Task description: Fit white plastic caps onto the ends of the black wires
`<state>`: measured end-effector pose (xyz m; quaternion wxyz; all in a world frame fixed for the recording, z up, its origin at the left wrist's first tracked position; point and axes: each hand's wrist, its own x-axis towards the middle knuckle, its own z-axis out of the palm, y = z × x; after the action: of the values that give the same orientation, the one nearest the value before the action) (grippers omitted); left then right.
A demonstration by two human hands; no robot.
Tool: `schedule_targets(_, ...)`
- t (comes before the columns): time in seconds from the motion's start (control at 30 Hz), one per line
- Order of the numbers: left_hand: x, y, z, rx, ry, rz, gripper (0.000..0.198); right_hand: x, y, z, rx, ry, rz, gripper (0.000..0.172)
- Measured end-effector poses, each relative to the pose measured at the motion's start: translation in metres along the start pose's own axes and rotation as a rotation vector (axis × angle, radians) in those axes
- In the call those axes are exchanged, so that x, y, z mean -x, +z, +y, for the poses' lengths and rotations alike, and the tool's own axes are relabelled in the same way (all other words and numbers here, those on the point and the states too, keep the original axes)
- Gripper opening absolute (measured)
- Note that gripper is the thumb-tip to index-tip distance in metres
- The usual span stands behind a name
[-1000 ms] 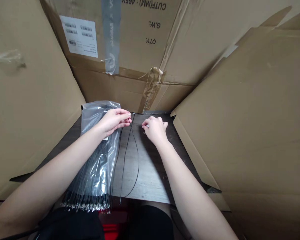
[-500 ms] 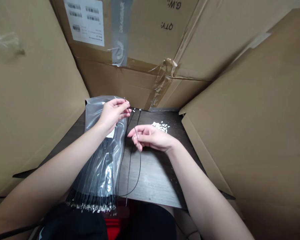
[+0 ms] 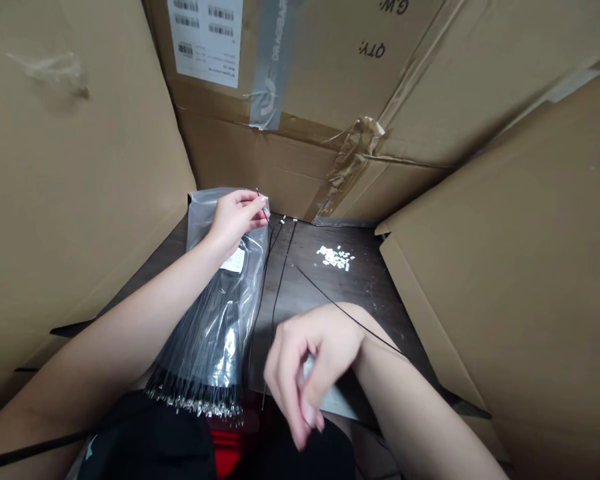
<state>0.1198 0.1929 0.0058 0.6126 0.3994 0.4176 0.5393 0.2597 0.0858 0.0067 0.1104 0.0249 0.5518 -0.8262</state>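
The left hand (image 3: 237,219) sits at upper centre, its fingers and thumb pinched narrow on the end of a thin black wire (image 3: 265,212), just above a clear plastic bag (image 3: 203,213). The bag lies on a dark wood-grain table (image 3: 360,293), and inside it runs a dense bundle of black wires, whose silvery metal ends (image 3: 195,400) fan out at lower centre. The right hand (image 3: 305,363) is blurred at lower centre, its fingers loosely curled, and I cannot tell whether it grips anything. A long black wire (image 3: 347,315) crosses from the table over the back of that hand and on past the wrist. A small cluster of white pieces (image 3: 335,258) lies on the table at centre right, and tall brown cardboard flaps (image 3: 505,287) hem the space on both sides. The main risk seems to be that slack wire: a quick swing of the right arm could snag it and tug it from the left hand's pinch. A trailing wire could also sweep through the white pieces and scatter them into the cardboard folds, while the metal ends, packed so tightly, could catch on one another if a wire were drawn out carelessly.
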Motion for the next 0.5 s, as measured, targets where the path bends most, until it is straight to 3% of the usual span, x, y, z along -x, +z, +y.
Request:
schedule_targets(0.17,0.011,0.000,0.003,0.023,-0.199,-0.292,0.006,0.026,-0.023,0.020,-0.025,-0.065,0.655,0.029)
schedule_targets(0.33,0.014,-0.002,-0.002,-0.050,-0.275,-0.435,0.006,0.042,-0.053,0.034,-0.198,-0.409,1.360,0.037)
schedule_targets(0.4,0.015,-0.001,-0.003,-0.062,-0.300,-0.481,0.009,0.048,-0.060,0.036,-0.241,-0.499,1.465,0.041)
schedule_targets(0.5,0.015,-0.002,-0.002,-0.046,-0.355,-0.543,0.011,0.055,-0.066,0.037,-0.261,-0.570,1.485,0.045)
